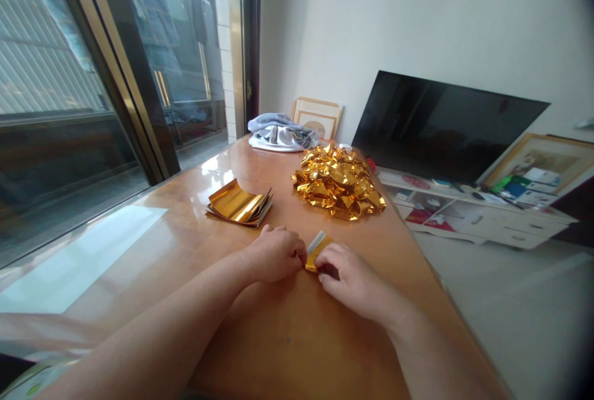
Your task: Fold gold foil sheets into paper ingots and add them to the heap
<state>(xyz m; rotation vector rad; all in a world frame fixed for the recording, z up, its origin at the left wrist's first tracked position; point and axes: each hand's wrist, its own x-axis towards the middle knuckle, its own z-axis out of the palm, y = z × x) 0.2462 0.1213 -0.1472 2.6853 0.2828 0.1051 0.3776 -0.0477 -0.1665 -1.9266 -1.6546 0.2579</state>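
Between my two hands is a sheet of gold foil paper (317, 251), partly folded, with a pale silvery strip along its upper edge. My left hand (278, 254) pinches its left side, fingers curled down at the tabletop. On the other side my right hand (346, 273) is closed on the lower right part, thumb and fingers together. Beyond my left hand lies a stack of flat gold foil sheets (237, 203), the top one curling up. A heap of folded gold foil pieces (338, 182) sits farther off, past my right hand.
The glossy wooden table (288, 338) runs away from me. At its far end is a bundle of grey-blue cloth (278, 131), with picture frames (318, 117) behind. A television (445, 128) stands on a white cabinet (487, 221) at the right. Glass sliding doors (116, 78) line the left.
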